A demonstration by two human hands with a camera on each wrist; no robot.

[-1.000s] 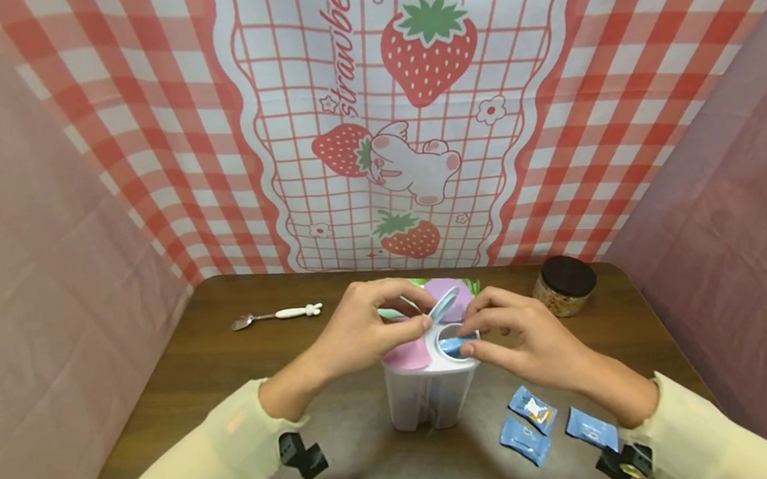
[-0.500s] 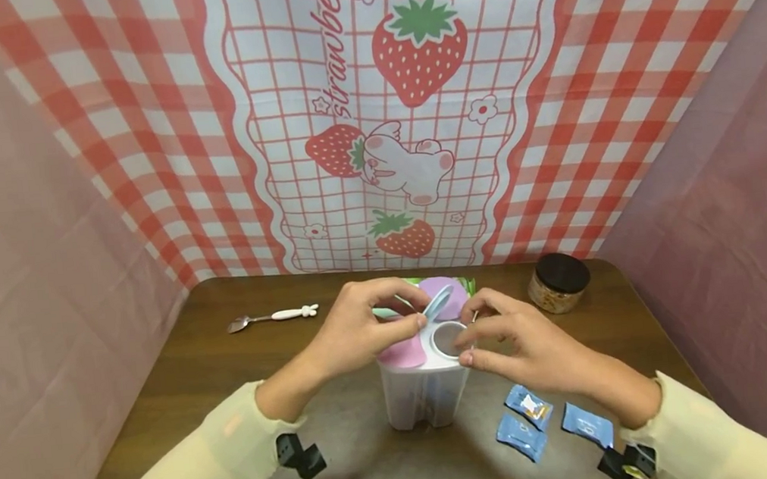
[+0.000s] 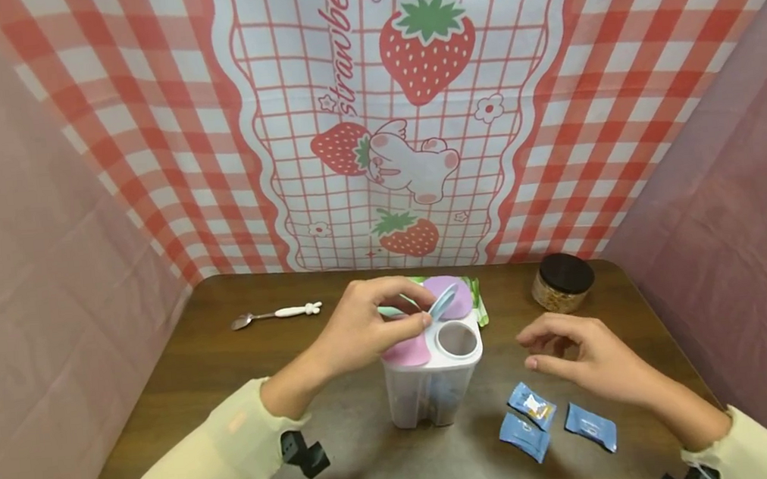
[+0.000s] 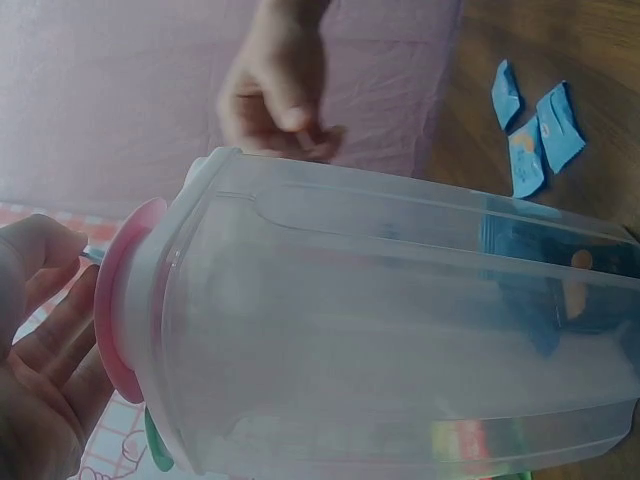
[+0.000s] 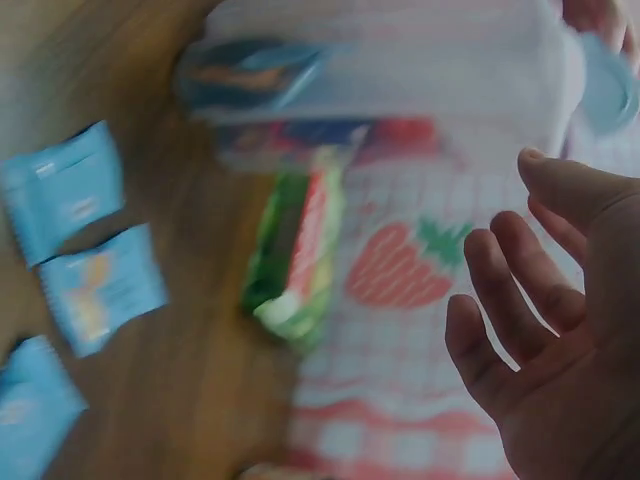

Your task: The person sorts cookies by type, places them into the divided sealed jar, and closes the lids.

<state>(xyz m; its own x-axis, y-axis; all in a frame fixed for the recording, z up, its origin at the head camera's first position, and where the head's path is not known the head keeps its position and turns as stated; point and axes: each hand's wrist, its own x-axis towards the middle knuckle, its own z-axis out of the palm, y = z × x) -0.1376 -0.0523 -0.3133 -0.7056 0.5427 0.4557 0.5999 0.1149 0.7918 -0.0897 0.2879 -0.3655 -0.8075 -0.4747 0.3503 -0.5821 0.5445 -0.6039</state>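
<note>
A tall translucent storage container (image 3: 431,395) stands upright on the table, its white top fitted with coloured flip lids. With thumb and fingers, my left hand (image 3: 370,320) pinches the raised light-blue lid (image 3: 445,301), leaving the round opening (image 3: 457,339) beneath it uncovered. My right hand (image 3: 585,351) hovers to the right of the container, fingers loosely bent, holding nothing. Several blue wrapped packets (image 3: 525,435) lie on the table below that hand. Through the container wall in the left wrist view, blue packets (image 4: 590,275) show at the bottom.
A spoon with a white handle (image 3: 297,310) lies at the back left. At the back right stands a jar with a black lid (image 3: 567,274). Behind the container lies a green package (image 5: 290,255), partly hidden in the head view. Fabric walls surround the table.
My right hand has let a blue packet drop into the container's opening, then moved away to the right, empty. The left hand keeps its hold on the blue lid.
</note>
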